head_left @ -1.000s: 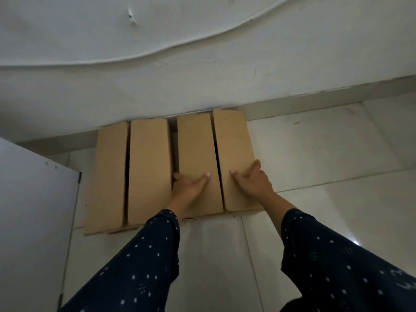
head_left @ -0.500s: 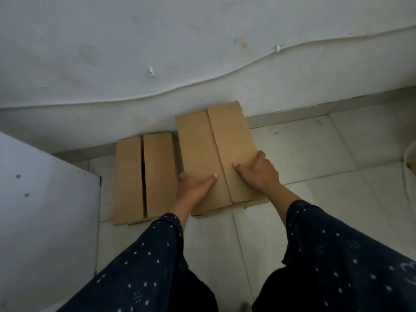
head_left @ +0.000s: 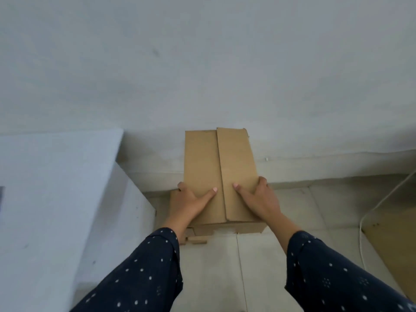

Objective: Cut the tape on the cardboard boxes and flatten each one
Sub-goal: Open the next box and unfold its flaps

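A flattened brown cardboard box [head_left: 216, 163] is held up in front of the wall, its two long flaps meeting at a seam down the middle. My left hand [head_left: 191, 204] grips its left edge, thumb lying across the top face. My right hand [head_left: 258, 199] grips the right edge in the same way. A second piece of flattened cardboard [head_left: 195, 240] lies on the floor underneath, and only its near edge and a strip at the left show.
A white cabinet panel [head_left: 56, 199] stands close on the left. The white wall [head_left: 202, 75] is right behind the boxes. A white cable [head_left: 382, 199] runs along the tiled floor [head_left: 216, 278] at the right, beside a brown board [head_left: 396, 242].
Both hands have lifted the right-hand flattened box off the floor and carried it left, over the other flattened box. The view has swung up toward the wall.
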`<state>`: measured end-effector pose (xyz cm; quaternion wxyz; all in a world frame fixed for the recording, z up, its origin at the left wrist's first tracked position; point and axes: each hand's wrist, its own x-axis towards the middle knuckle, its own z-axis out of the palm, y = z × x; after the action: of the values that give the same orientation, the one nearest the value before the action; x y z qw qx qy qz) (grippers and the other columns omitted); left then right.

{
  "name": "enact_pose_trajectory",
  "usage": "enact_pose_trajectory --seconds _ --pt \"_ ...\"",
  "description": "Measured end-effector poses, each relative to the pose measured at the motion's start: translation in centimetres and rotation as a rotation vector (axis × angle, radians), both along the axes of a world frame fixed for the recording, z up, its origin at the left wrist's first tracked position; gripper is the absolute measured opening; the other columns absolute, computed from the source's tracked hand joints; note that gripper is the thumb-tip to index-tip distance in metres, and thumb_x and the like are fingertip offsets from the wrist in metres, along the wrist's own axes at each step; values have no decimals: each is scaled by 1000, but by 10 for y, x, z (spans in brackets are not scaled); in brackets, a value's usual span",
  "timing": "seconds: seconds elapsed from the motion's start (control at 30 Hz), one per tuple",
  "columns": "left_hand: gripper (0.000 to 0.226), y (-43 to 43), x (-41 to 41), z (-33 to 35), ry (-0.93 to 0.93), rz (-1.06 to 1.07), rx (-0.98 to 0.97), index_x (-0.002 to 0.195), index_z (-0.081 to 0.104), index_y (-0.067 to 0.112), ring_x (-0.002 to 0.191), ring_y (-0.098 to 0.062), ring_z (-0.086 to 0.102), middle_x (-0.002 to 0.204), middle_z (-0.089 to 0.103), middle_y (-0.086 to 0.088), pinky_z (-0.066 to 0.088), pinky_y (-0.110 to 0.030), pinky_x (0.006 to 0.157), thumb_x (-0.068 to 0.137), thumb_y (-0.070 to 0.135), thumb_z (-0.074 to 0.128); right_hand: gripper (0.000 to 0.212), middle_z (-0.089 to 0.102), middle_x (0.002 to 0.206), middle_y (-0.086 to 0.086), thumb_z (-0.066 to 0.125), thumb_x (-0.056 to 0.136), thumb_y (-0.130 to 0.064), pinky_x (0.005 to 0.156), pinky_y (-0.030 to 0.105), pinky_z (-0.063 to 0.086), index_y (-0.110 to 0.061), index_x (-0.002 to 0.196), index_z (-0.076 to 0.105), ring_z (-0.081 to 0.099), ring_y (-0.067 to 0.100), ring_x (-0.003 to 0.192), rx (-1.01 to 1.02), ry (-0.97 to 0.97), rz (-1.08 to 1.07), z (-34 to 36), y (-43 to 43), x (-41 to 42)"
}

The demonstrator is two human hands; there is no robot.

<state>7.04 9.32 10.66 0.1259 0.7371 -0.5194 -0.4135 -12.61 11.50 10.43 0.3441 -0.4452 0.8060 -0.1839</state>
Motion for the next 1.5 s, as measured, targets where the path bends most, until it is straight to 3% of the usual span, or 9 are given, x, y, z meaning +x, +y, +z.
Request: enact_pose_trajectory --seconds 0.17,0.43,0.6,0.8,1.0,1.2,1.37,1.43,1.5 --pt "118 4 77 82 -55 60 -153 151 18 8 131 -33 49 151 39 -10 46 -39 95 71 83 63 97 46 141 12 53 81 -76 100 43 42 -12 149 25 50 33 126 -128 -2 55 88 6 77" --pt "107 35 253 152 -93 135 -315 138 30 10 122 -32 55 139 49 -6 49 -40 89 68 85 61 100 43 144 9 55 78 -77 104 44 41 -17 151 24 47 32 128 -296 -73 97 156 33 246" --pt "106 69 381 174 -119 215 -340 138 30 11 122 -31 54 137 51 -4 46 -37 84 69 85 60 85 46 136 4 70 76 -64 104 45 44 -24 144 37 52 26 121 -352 -282 75 174 54 367" --pt "108 90 503 186 -95 326 -333 140 28 12 123 -32 54 136 52 -4 47 -39 88 68 87 59 70 38 126 0 74 78 -53 92 38 46 -37 136 37 51 19 103 -287 -527 116 194 56 484" --pt "99 80 590 195 -24 421 -369 131 34 16 118 -31 55 131 53 -2 48 -43 93 67 86 60 71 51 127 6 72 59 -64 95 50 50 -60 118 32 58 29 107 -164 -646 206 212 25 572" --pt "105 57 672 190 -14 473 -367 142 31 21 121 -31 53 139 46 -1 47 -49 99 66 89 55 63 56 120 4 69 82 -44 94 50 52 -55 128 27 60 28 106 -46 -724 324 218 -10 646" --pt "95 38 721 168 1 311 -268 159 6 31 138 -34 40 157 28 -9 37 -48 110 87 77 47 73 52 122 7 76 71 -46 93 50 52 -58 123 26 57 31 106 7 -669 264 208 -17 696" --pt "87 26 734 157 85 282 -194 159 7 38 144 -36 31 163 20 -10 28 -53 117 88 77 41 80 46 126 10 80 58 -52 94 49 50 -64 116 27 54 32 106 3 -624 213 204 -23 714" --pt "81 16 741 152 213 294 -113 159 12 38 151 -34 19 167 12 -8 17 -55 122 91 77 33 79 36 125 9 79 65 -48 89 43 47 -62 122 27 47 32 104 -16 -583 166 202 -28 731"
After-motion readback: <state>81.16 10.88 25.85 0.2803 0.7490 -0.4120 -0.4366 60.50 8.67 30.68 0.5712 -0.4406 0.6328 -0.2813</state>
